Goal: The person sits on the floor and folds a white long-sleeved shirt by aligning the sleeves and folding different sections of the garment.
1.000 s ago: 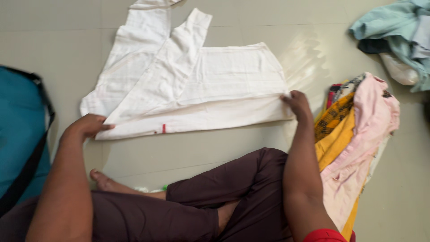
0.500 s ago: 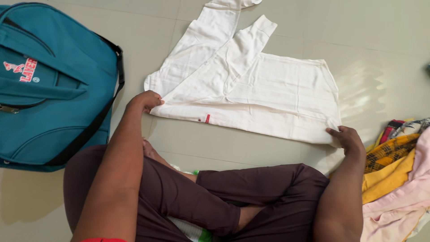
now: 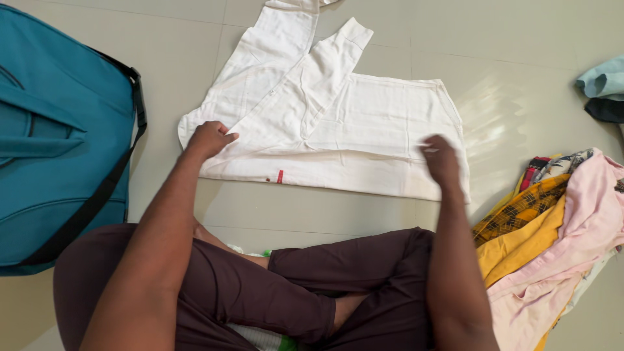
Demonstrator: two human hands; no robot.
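Left hand (image 3: pixel 209 138) presses flat, fingers together, on the white shirt (image 3: pixel 364 130) lying beside the teal bag (image 3: pixel 58 143). Right hand (image 3: pixel 441 159), blurred, grip unclear. Sleeves folded in; cross-folds apparently remain.

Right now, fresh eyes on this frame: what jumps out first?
The white garment spread flat on the tiled floor, centre top, with the left hand pressing its near-left edge and the right hand over its near-right corner. Next, the big teal bag with a black strap at far left. Then the heap of pink and yellow clothes at right.
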